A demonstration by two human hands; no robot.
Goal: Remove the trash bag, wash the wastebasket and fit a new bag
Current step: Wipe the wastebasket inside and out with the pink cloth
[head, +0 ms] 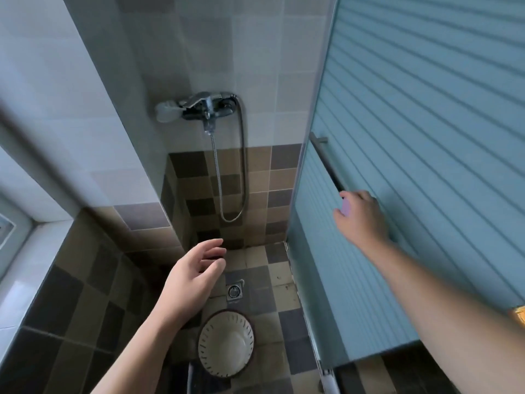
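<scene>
A round cream wastebasket (225, 344) with slotted sides and a dark rim stands upright and bagless on the tiled shower floor, seen from above. My left hand (193, 275) hovers above and beyond it with fingers relaxed, holding nothing. My right hand (359, 216) reaches to the frosted blue shower door (412, 166) and grips the lower end of its metal bar handle (326, 160). No trash bag is in view.
A chrome shower mixer (207, 106) with a looping hose (233, 177) hangs on the back wall. A floor drain (234, 291) lies just beyond the wastebasket. Tiled walls close in on the left; the door's sill track (324, 362) runs along the right.
</scene>
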